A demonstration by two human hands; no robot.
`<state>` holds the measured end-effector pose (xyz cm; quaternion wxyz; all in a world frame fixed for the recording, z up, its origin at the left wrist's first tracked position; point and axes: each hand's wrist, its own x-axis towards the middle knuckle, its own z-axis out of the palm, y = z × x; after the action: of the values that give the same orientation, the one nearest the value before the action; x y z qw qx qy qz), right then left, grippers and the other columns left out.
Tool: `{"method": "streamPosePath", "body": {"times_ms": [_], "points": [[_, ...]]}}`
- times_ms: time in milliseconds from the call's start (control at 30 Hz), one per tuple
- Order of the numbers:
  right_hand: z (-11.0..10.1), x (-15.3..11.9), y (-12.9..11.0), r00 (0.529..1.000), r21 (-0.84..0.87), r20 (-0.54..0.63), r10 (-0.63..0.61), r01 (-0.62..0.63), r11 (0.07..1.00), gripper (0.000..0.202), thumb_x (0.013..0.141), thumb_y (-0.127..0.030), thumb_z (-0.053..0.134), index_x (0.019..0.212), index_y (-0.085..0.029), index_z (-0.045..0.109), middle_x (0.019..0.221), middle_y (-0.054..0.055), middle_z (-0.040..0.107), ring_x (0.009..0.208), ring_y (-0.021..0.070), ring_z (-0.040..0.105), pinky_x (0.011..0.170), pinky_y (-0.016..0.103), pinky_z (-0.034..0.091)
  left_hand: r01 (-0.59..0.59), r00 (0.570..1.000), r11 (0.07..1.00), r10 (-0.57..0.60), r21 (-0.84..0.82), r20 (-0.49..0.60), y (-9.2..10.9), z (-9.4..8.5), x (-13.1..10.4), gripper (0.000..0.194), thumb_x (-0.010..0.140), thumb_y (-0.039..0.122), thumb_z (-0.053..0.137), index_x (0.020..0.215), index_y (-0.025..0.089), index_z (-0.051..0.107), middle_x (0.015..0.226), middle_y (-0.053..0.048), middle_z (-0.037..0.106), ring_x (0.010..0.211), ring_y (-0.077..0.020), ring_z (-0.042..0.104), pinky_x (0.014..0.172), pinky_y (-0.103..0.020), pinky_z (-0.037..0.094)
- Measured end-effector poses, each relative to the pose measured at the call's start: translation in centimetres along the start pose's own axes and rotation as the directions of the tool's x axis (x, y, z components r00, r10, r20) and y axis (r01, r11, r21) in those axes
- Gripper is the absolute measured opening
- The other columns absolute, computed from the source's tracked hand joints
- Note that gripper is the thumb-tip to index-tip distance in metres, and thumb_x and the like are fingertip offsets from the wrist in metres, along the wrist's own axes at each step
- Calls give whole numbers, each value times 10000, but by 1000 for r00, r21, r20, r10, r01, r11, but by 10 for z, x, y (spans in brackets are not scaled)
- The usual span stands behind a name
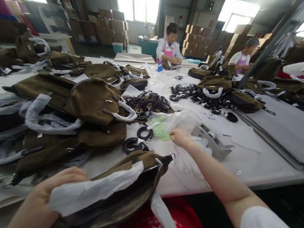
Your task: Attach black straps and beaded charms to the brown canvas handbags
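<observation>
An olive-brown bag with its zipper open hangs at the table's front edge. White wrap covers its handle. My left hand is closed on the bag's upper left side, its fingertips behind the wrapped handle. My right hand reaches forward, fingers pinched together, beside a pack of light green slips in clear plastic. Whatever is between those fingertips is too small to make out. Coiled black straps lie left of the green slips, and a grey tape dispenser stands right of my right hand.
Olive bags with wrapped handles are piled on the left. A heap of dark chains lies mid-table, with more bags and black straps to the right. Across the white table a person works; other people are at the right.
</observation>
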<state>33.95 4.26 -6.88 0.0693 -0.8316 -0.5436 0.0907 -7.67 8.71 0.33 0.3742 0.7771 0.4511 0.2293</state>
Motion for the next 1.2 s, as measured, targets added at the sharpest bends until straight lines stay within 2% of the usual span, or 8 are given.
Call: {"method": "streamPosePath", "body": {"times_ms": [100,233,467,600,767,867,967,1200], "points": [[32,26,3,997,-85,69,15,-9,996,263,909,-269,584,1116,-118,641,1187,131,637,1109,249,586,962,421,451,61,998,981,-57,-182,27,12,-1,-4,128,607,300,607,637,236,714,834,-25,704,775,-212,617,698,-248,471],[49,42,0,993,-137,119,-15,32,990,325,933,-360,568,1187,-158,588,1256,99,583,1139,249,564,973,491,451,62,996,979,-48,-196,75,17,-3,-6,130,653,287,619,613,203,709,790,-45,683,760,-200,596,713,-236,457],[62,19,-4,964,-101,208,-165,189,977,483,848,-108,536,1329,-142,540,1410,133,513,1273,240,477,1075,323,329,38,993,977,-14,-208,113,12,-4,-4,149,659,308,643,645,183,720,794,-52,673,753,-201,600,667,-225,462],[49,-1,4,956,-97,220,-194,219,971,492,793,-137,586,1283,-188,599,1362,77,574,1234,216,512,1046,259,340,47,992,977,-22,-206,123,11,-4,-5,149,658,299,640,666,175,723,825,-55,676,764,-201,609,654,-216,469],[10,-12,6,998,-169,11,-67,68,983,512,883,-257,522,1375,-120,498,1367,207,516,1224,308,498,1030,387,350,0,991,986,22,-165,135,9,-5,-7,133,649,286,633,645,182,716,786,-47,671,745,-192,599,651,-204,471],[5,-16,-10,996,-178,-34,-85,77,981,385,955,-297,400,1261,-178,600,1290,153,581,1167,257,543,990,337,378,-13,991,988,33,-152,133,8,-5,-8,131,659,271,625,661,178,717,813,-54,679,768,-196,600,678,-208,474],[20,-15,-27,995,-187,28,-93,96,978,319,946,-299,419,1027,-207,713,1092,104,687,1019,214,624,875,281,441,-22,992,987,41,-158,120,9,-4,-10,121,668,263,627,664,179,714,814,-50,672,763,-192,600,675,-209,470],[57,-3,-34,997,-194,76,-15,29,981,289,862,-265,544,976,-76,730,1055,233,685,975,275,664,803,307,478,-40,989,991,58,-130,139,13,-4,-18,107,690,249,629,680,196,721,817,-48,674,767,-198,600,701,-230,480]]}}
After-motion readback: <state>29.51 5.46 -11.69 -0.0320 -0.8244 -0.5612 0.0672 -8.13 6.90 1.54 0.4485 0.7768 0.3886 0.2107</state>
